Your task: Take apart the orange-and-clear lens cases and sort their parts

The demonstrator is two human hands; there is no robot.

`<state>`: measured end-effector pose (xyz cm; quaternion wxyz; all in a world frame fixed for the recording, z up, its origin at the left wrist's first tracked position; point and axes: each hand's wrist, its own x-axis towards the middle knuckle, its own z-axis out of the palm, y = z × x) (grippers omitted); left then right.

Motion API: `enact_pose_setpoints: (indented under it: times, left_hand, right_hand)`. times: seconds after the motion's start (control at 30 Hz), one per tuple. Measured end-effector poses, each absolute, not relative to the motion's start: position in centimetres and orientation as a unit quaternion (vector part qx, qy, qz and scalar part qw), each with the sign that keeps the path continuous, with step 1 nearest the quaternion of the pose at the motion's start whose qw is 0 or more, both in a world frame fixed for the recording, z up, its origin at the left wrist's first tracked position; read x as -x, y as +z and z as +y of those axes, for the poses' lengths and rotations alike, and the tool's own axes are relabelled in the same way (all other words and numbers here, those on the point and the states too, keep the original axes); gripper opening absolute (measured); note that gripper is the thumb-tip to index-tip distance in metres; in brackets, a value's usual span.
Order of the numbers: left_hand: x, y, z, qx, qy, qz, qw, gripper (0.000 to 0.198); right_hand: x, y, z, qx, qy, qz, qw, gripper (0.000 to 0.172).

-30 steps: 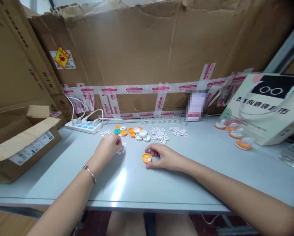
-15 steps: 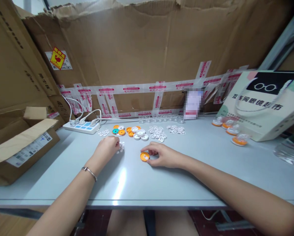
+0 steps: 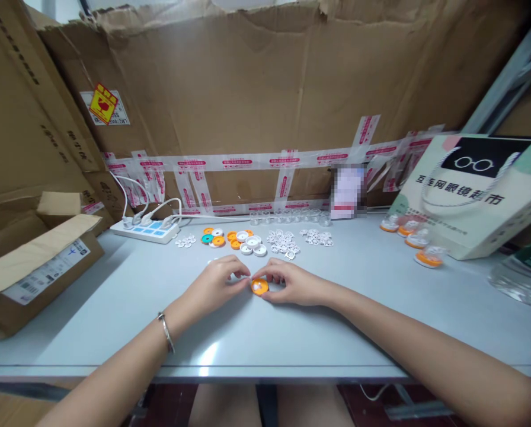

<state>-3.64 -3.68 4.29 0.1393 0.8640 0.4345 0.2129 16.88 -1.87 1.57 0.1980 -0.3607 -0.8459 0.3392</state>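
An orange round plastic base (image 3: 259, 287) with small white parts inside stands on the table, gripped at its rim between the thumb and fingers of my right hand (image 3: 287, 281). Close at its left, my left hand (image 3: 224, 280) has its thumb and fingertips pinched together near the rim. Whatever is in that pinch is too small to make out. Behind the hands sit a group of orange, white and teal bases (image 3: 214, 237) and another of orange and white ones (image 3: 246, 243). Small white parts (image 3: 185, 241) and white cut-out pieces (image 3: 283, 243) lie beside them.
Clear cups (image 3: 287, 217) line the back edge near a phone (image 3: 348, 190). Several assembled pieces with orange bases (image 3: 429, 257) stand by a paper bag (image 3: 465, 190) at right. A power strip (image 3: 145, 230) and an opened cardboard box (image 3: 47, 261) are at left.
My left hand has moved right, from a small heap of white parts to beside the orange base. My right hand keeps its grip on the base, nearly in place.
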Motion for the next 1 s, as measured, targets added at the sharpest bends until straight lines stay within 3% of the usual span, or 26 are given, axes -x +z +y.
enact_pose_setpoints:
  times: [0.37, 0.6, 1.0]
  left_hand:
    - [1.7, 5.2, -0.8, -0.894, 0.071, 0.392, 0.206, 0.010]
    - [1.8, 4.7, 0.3, -0.889, 0.062, 0.393, 0.228, 0.011]
    - [0.6, 5.2, -1.3, -0.891, 0.016, 0.443, 0.094, 0.010]
  right_hand:
    - [-16.7, 2.3, -1.9, 0.350, 0.323, -0.859, 0.188, 0.016]
    - [-16.7, 2.2, -1.4, 0.351, 0.349, -0.849, 0.185, 0.019]
    - [-16.5, 1.6, -1.3, 0.358, 0.346, -0.845, 0.195, 0.015]
